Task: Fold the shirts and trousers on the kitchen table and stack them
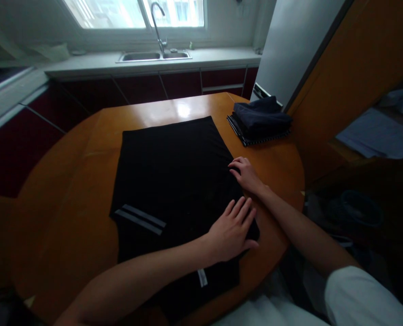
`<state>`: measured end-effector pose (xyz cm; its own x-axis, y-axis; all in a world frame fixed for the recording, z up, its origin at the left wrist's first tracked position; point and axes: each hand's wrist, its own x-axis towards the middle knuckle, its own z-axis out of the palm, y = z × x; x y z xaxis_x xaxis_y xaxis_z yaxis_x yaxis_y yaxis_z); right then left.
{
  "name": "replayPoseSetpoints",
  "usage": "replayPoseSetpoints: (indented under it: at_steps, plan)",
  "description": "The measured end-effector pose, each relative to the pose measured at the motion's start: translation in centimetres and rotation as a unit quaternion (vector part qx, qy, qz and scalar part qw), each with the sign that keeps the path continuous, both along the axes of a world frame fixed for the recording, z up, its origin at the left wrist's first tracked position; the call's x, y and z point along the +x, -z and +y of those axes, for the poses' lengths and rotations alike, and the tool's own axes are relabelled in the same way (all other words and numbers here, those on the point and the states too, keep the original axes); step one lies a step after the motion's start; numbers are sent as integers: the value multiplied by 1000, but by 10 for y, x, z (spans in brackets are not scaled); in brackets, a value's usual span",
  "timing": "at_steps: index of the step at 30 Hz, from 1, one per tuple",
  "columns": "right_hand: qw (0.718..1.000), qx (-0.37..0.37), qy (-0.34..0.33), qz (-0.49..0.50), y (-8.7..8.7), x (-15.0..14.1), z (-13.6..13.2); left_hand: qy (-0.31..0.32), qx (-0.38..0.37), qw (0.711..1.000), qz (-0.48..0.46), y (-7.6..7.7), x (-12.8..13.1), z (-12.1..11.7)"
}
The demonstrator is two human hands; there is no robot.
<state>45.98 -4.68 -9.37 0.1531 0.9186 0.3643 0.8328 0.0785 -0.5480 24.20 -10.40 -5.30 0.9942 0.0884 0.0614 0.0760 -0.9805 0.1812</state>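
A black shirt (174,167) lies spread on the wooden table, its wide straight edge toward the window. Two grey stripes (142,219) cross its left part, and a short pale stripe (202,277) shows below my left forearm. My left hand (231,231) rests flat on the shirt's near right part, fingers stretched and thumb apart. Farther up, at the right edge of the cloth, is my right hand (245,174). Its fingers curl toward the thumb, with the shirt's edge at their tips. My left forearm covers some of the near cloth.
A stack of folded dark clothes (260,117) sits at the table's far right. The rounded wooden table (68,199) fills the middle. Behind it runs a counter (221,55) with a sink (142,56) and faucet (158,27). Papers (381,133) lie on a shelf at right.
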Motion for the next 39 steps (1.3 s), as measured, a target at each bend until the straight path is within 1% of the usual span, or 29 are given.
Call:
replayPoseSetpoints:
  at_steps: [3, 6, 9, 15, 17, 19, 20, 22, 24, 25, 27, 28, 29, 30, 31, 32, 34, 35, 37, 39]
  plan:
    - [999, -11, 23, -24, 0, -1, 0, 71, -38, 997, -6, 8, 2, -3]
    - [996, -21, 73, -46, -1, 0, 0, 140, -57, 988, -20, 8, 2, -5]
    - [995, -18, 94, -42, 0, 3, 1, 178, -58, 982, -36, 6, 3, -7]
    - [994, -7, 98, -40, 1, 7, 2, 260, -77, 962, -42, 7, 4, -8]
    - [994, -8, 98, -44, 1, 7, 2, 276, -94, 956, -41, 4, 4, -8]
    - [994, -7, 98, -47, 1, 7, 2, 288, -119, 950, -38, -4, 4, -7]
    - [994, -6, 98, -47, 2, 7, 3, 294, -136, 946, -32, -11, 5, -6]
    - [994, -4, 97, -47, 3, 8, 3, 307, -181, 934, -7, -31, 5, 0]
    - [994, -5, 94, -49, 6, 10, 3, 304, -245, 920, 31, -57, 2, 11]
    - [994, -5, 92, -51, 8, 11, 3, 288, -278, 915, 48, -70, -3, 19]
    - [995, -5, 88, -56, 12, 15, 3, 216, -330, 917, 54, -94, -19, 41]
    - [995, -5, 85, -58, 14, 17, 2, 166, -344, 923, 35, -103, -31, 54]
    - [995, -4, 83, -60, 17, 20, 2, 110, -351, 930, -3, -108, -47, 68]
    - [995, -2, 82, -60, 19, 22, 2, 50, -349, 935, -51, -110, -66, 82]
    - [995, 1, 82, -60, 22, 25, 2, -16, -337, 936, -100, -108, -88, 94]
    - [995, 3, 81, -60, 24, 27, 3, -89, -319, 932, -147, -103, -112, 104]
    - [995, 3, 80, -65, 29, 32, 4, -223, -280, 909, -216, -87, -165, 116]
    - [995, 0, 79, -68, 30, 34, 4, -285, -266, 890, -237, -77, -193, 116]
    - [994, -11, 76, -74, 32, 36, 4, -394, -248, 847, -258, -57, -243, 106]
    - [995, -18, 74, -70, 33, 37, 3, -478, -216, 811, -258, -40, -282, 84]
